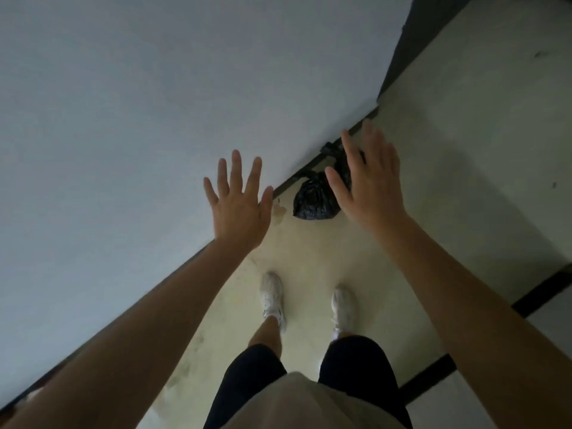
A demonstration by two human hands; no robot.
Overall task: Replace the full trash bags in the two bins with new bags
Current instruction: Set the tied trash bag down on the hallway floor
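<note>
A full black trash bag (312,201), tied at the top, sits on the pale floor against the foot of the white wall. A second black bag (335,156) lies just behind it, mostly hidden by my right hand. My left hand (236,199) is held out with fingers spread, in front of the wall and left of the bags, holding nothing. My right hand (370,181) is also spread flat, hovering above the bags and touching neither. No bin is in view.
The white wall (139,119) runs diagonally along the left with a dark skirting strip (309,167) at its foot. The pale floor (464,150) stretches to the right. My feet in white shoes (274,294) stand behind the bags. A dark door edge (411,41) is at top right.
</note>
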